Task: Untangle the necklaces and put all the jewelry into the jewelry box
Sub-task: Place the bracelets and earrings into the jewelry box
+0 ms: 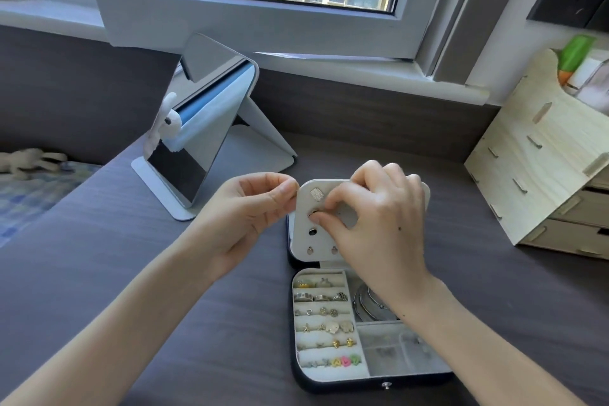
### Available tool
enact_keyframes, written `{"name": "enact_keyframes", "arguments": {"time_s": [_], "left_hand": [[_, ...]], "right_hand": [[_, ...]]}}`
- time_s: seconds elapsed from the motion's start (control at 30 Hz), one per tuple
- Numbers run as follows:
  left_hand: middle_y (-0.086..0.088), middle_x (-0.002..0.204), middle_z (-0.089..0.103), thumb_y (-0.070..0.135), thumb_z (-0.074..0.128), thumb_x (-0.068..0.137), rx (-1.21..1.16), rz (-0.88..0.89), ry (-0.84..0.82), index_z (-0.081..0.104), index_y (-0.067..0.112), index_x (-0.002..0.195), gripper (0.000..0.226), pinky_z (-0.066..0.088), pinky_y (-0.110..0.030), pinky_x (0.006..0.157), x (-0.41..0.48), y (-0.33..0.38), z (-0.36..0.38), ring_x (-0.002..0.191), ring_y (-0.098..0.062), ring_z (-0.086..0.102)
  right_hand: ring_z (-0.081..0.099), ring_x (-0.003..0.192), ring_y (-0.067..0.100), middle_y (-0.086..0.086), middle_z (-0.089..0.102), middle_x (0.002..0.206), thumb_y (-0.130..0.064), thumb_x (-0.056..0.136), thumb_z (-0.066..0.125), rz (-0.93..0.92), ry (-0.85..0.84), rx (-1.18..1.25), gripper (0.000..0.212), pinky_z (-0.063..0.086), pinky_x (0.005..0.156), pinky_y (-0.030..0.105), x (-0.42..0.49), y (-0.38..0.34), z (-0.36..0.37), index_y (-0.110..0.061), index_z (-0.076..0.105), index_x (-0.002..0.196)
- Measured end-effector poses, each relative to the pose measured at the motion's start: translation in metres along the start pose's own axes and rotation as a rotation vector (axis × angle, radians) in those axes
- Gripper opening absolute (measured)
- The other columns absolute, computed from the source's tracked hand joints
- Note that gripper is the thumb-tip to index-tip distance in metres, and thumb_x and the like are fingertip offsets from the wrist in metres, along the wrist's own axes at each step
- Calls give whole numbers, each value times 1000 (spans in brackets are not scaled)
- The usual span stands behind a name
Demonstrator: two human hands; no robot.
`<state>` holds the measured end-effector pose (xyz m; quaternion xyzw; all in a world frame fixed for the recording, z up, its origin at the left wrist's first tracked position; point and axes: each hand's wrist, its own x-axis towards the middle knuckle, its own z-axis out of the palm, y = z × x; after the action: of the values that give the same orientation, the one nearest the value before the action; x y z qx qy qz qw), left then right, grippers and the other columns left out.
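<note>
Hands work close together at frame centre: left hand (250,208) pinches the white earring panel (304,208) by its edge, right hand (372,217) pinches a small earring (313,214) against it, above the open jewelry box (346,386) on the surface (115,224).

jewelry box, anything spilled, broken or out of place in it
Nothing stands out. In the jewelry box the rings sit in neat rows and the bangles lie in their own compartment. The earring panel stands raised only because the left hand pinches its edge while the right hand pinches a stud on it.

Mirror (201,128) left behind jewelry box (329,381)
</note>
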<state>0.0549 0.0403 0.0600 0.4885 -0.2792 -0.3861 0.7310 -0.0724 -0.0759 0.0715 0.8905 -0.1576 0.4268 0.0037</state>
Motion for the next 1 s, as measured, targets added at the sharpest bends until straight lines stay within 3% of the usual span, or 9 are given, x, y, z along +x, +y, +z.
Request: {"name": "enact_keyframes", "arguments": {"time_s": [0.13, 0.3, 0.43, 0.57, 0.67, 0.8, 1.0], "left_hand": [[-9, 83, 66, 10, 65, 82, 23, -46, -138, 68, 3, 80, 9, 54, -25, 82, -3, 4, -5, 86, -19, 65], [-2, 77, 64, 14, 75, 75, 126, -133, -348, 70, 13, 67, 9, 51, -22, 75, 1, 11, -11, 76, -13, 60], [1, 76, 61, 13, 67, 77, 343, -193, -373, 71, 18, 64, 14, 46, -17, 72, 8, 6, -13, 77, -9, 56], [4, 77, 63, 11, 72, 76, 403, -261, -463, 72, 19, 65, 13, 46, -17, 74, 10, -2, -11, 77, -7, 56], [6, 76, 63, 22, 77, 68, 394, -263, -470, 73, 20, 65, 5, 45, -17, 76, 9, -4, -10, 78, -6, 57], [10, 75, 65, 14, 73, 76, 445, -262, -480, 73, 22, 62, 15, 45, -16, 76, 9, -6, -8, 80, -4, 58], [12, 74, 65, 20, 73, 75, 476, -254, -485, 73, 25, 61, 14, 44, -15, 75, 7, -6, -4, 78, -3, 57]], "right_hand": [[48, 89, 22, 0, 57, 95, -54, 63, 73, -31, 1, -121, 45, 24, 77, 33, -2, -2, -14, -21, 66, 93], [51, 88, 20, -3, 61, 88, -50, 70, 75, -120, -1, -70, 32, 20, 81, 32, -18, 1, -21, -19, 65, 72], [49, 84, 18, -3, 64, 82, -47, 77, 74, -161, 80, -45, 32, 20, 81, 32, -34, 0, -20, -17, 65, 68], [48, 82, 17, -2, 65, 79, -43, 77, 76, -182, 125, -53, 30, 19, 78, 33, -45, 1, -19, -17, 66, 67], [48, 80, 18, -1, 65, 77, -44, 78, 75, -200, 156, -53, 32, 22, 75, 34, -48, 1, -18, -17, 66, 65], [48, 78, 19, -1, 65, 76, -46, 78, 74, -217, 174, -56, 34, 24, 73, 36, -49, 1, -17, -16, 66, 65], [47, 79, 19, -1, 65, 75, -44, 79, 74, -221, 181, -51, 32, 24, 73, 37, -50, 1, -16, -16, 66, 65]]}}
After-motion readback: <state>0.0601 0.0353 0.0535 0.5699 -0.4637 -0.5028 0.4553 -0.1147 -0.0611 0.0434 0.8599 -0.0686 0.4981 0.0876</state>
